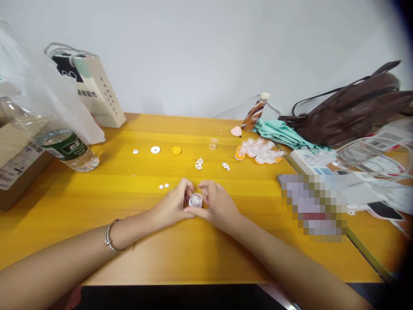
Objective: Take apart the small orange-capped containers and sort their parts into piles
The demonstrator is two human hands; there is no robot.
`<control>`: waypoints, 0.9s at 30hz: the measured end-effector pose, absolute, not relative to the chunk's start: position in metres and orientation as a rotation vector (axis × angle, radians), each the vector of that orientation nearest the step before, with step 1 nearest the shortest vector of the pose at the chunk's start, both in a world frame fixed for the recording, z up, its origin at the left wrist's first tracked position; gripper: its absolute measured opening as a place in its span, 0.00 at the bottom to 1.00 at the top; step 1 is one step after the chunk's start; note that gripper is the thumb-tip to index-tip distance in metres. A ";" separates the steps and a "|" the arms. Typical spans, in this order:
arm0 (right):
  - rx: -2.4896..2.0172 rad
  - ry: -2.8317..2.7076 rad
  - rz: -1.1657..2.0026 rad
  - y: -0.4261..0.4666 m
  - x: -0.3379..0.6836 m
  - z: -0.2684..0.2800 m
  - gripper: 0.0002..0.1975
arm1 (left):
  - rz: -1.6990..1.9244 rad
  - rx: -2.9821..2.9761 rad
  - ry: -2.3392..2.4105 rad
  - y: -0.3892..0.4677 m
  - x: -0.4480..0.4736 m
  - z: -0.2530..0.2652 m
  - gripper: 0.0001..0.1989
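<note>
Between both hands is a small round white piece with a clear rim [195,200], low over the front middle of the table. My left hand [178,199] curls its fingers around its left side. My right hand [217,201] closes on it from the right, thumb across the near side. Beyond the hands lie white openwork pieces [199,163] and a white fan-shaped piece [225,166]. Two small white discs [164,186] are left of the hands. Farther back are a white ring [155,150], a yellow round part [176,150] and a clear cup [213,144].
Assembled clear-and-orange pieces [258,150] cluster at the back right, near a brown drink bottle [256,113], a teal cloth [287,132] and a brown bag [351,107]. A blurred-out flat object [309,206] lies right. Left stand a water bottle [69,148], a paper bag [103,94] and a cardboard box [19,172].
</note>
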State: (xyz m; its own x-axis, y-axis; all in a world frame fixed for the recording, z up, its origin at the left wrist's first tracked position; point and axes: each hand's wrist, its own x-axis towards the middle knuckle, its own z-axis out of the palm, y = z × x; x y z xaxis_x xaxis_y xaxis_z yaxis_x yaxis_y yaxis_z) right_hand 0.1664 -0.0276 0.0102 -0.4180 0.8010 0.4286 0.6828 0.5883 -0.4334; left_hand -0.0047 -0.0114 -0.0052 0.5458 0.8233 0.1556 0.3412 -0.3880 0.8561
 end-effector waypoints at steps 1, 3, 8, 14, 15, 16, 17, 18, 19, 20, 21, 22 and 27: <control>-1.189 -2.207 0.257 -0.028 0.166 0.010 0.17 | 0.742 1.963 0.932 -0.011 -0.005 -0.005 0.20; -1.184 -2.214 0.233 -0.028 0.165 0.009 0.14 | 0.737 1.955 0.935 -0.012 -0.005 -0.004 0.20; -1.169 -2.184 0.180 -0.028 0.166 0.009 0.21 | 0.722 1.960 0.941 -0.012 -0.005 -0.004 0.21; -1.091 -2.199 0.235 -0.027 0.166 0.008 0.16 | 0.724 1.966 0.949 -0.012 -0.005 -0.004 0.20; -1.076 -2.199 0.227 -0.027 0.166 0.008 0.19 | 0.722 1.969 0.953 -0.012 -0.005 -0.003 0.20; -1.080 -2.196 0.224 -0.027 0.166 0.008 0.21 | 0.719 1.968 0.952 -0.012 -0.005 -0.003 0.21; -1.102 -2.193 0.228 -0.027 0.166 0.007 0.22 | 0.717 1.965 0.943 -0.012 -0.005 -0.003 0.21; -1.133 -2.190 0.237 -0.027 0.166 0.007 0.22 | 0.716 1.964 0.935 -0.012 -0.005 -0.003 0.21; -1.161 -2.193 0.251 -0.027 0.166 0.007 0.20 | 0.717 1.964 0.928 -0.012 -0.005 -0.003 0.21; -1.178 -2.204 0.268 -0.027 0.166 0.008 0.17 | 0.720 1.968 0.925 -0.012 -0.005 -0.003 0.20; -1.175 -2.223 0.282 -0.027 0.166 0.008 0.15 | 0.722 1.974 0.925 -0.012 -0.005 -0.003 0.20; -1.156 -2.242 0.288 -0.027 0.166 0.009 0.14 | 0.725 1.979 0.927 -0.012 -0.005 -0.003 0.20; -1.168 -2.253 0.299 -0.026 0.166 0.013 0.19 | 0.735 2.010 0.923 -0.011 -0.005 -0.003 0.20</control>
